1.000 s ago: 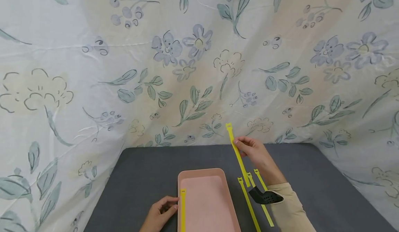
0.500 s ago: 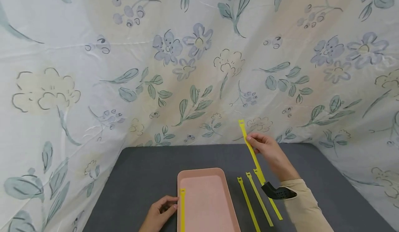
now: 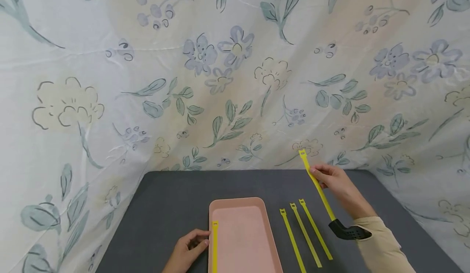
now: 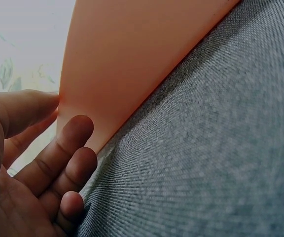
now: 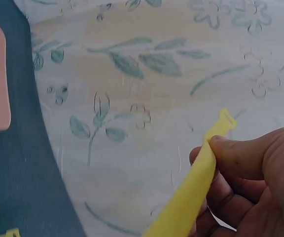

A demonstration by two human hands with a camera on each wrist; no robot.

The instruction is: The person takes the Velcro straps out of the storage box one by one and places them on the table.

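My right hand [image 3: 338, 186] pinches a yellow hook-and-loop cable tie [image 3: 323, 197] between thumb and fingers, above the table's right side. Its slotted head points up and away, as the right wrist view also shows for the cable tie [image 5: 186, 200]. Loosely bent fingers of my left hand [image 3: 186, 249] touch the outer left wall of a pink tray [image 3: 244, 236]; the left wrist view shows the fingertips against the tray [image 4: 127, 54]. Another yellow cable tie [image 3: 215, 246] lies lengthwise along the tray's left side.
Three yellow cable ties, a left one [image 3: 292, 240], a middle one [image 3: 306, 235] and a right one [image 3: 315, 229], lie side by side right of the tray. The dark grey table [image 3: 176, 199] ends at a floral fabric backdrop [image 3: 227, 81]. A black wrist device [image 3: 349, 231] sits at the right sleeve.
My right hand has moved right with the pinched cable tie, away from the tray and past the three lying ties, which are now uncovered. The left hand has stayed at the tray.
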